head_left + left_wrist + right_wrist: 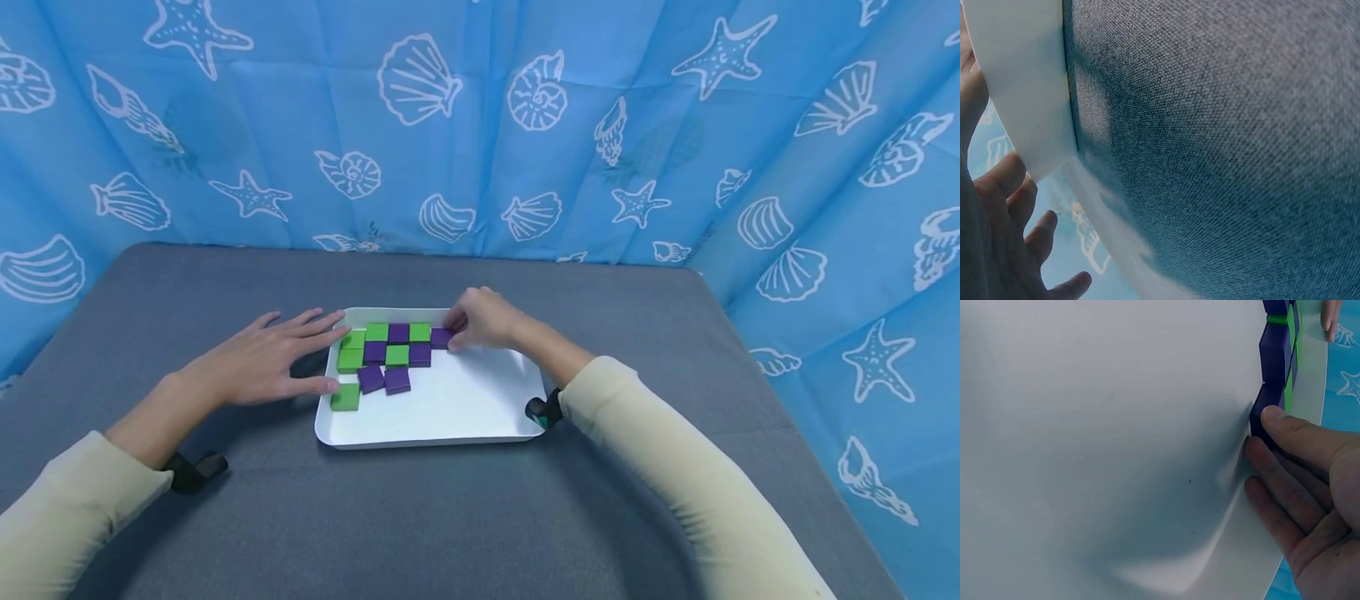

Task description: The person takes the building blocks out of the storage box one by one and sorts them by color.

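A white tray [450,412] holds green and purple square tiles, grouped toward its upper left. At the right end of the top row my right hand [487,319] pinches a purple tile [441,338] between thumb and fingers. The right wrist view shows that purple tile [1265,412] in line with other tiles along the tray wall. My left hand [258,362] spreads its fingers over the tray's left rim, with the thumb tip beside a lone green tile [345,398]. Two slightly turned purple tiles [397,381] lie below the rows.
The tray sits on a table [420,525] covered in grey cloth. Behind and to the right hangs a blue curtain [480,150] with white shells and starfish. The tray's raised rim runs around the tiles.
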The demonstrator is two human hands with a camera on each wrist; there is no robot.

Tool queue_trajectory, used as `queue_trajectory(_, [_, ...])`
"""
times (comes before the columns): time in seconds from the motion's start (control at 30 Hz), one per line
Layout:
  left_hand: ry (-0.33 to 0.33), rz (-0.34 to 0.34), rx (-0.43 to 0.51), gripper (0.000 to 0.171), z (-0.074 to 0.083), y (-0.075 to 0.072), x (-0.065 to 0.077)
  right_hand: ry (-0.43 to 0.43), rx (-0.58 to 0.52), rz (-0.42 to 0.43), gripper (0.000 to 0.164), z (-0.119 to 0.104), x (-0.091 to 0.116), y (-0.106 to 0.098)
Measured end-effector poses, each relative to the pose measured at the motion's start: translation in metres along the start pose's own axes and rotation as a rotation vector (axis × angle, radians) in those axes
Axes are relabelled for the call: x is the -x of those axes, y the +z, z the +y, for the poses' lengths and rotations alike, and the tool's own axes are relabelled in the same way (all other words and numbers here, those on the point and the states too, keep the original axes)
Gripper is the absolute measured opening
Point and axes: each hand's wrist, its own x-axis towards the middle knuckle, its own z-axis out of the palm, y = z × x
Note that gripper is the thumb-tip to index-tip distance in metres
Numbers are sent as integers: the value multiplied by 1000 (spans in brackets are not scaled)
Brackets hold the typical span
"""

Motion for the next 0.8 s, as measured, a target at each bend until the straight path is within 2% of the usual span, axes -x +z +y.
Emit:
queue_trajectory(0.17, [8,6,-7,87,1,0,0,-35,0,3,34,5,3,-3])
queue_trajectory(0.37, [3,4,-12,89,0,2,-2,-66,9,18,30,12,11,-17])
queue_trajectory(0.53, [-4,-1,-18,90,-1,2,-2,-85,47,39,29,21,27,-31])
queue_trajectory(0.8, [-6,-1,-26,90,-1,2,1,-61,27,90,31,41,56,-53])
